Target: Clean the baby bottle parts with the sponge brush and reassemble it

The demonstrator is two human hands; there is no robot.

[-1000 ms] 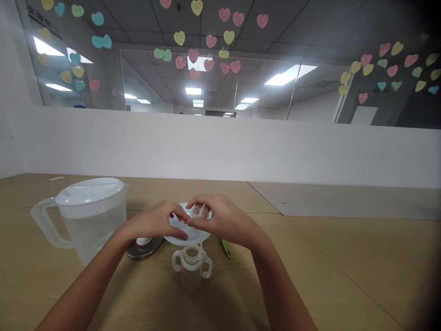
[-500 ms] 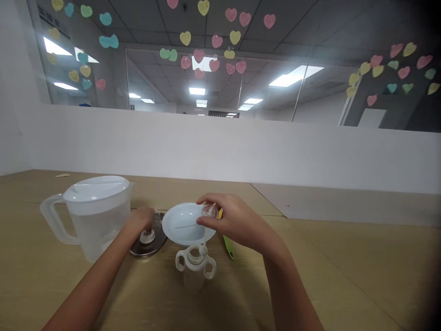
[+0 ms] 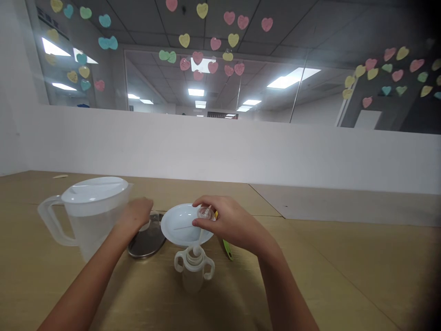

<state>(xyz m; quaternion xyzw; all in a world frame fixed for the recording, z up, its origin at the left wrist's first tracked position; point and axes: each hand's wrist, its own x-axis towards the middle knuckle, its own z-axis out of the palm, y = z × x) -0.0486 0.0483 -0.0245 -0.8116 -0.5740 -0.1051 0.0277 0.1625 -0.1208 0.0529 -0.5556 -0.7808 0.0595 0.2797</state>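
My right hand (image 3: pixel 229 223) pinches a clear silicone nipple (image 3: pixel 206 213) above the bottle. A thin straw hangs from it, and the straw's round weighted end (image 3: pixel 196 250) sits at the mouth of the baby bottle (image 3: pixel 193 275). This translucent bottle stands upright on the table, with a handle on each side. Over the oval metal tray (image 3: pixel 146 246), my left hand (image 3: pixel 138 212) is closed and slightly blurred. A white ring (image 3: pixel 145 226) shows beneath its fingers, partly hidden by the hand. Farther back on the tray is a small clear piece (image 3: pixel 155 219).
A lidded clear pitcher (image 3: pixel 91 220) holding liquid stands at the left, close to my left forearm. Behind the bottle lies a white bowl (image 3: pixel 182 225). A green-handled utensil (image 3: pixel 228 249) rests partly under my right hand. A white wall (image 3: pixel 206 147) borders the table.
My left hand has lifted the white ring up off the tray. The straw's weighted end has moved from the bottle's rim into its mouth, with my right hand slightly left.
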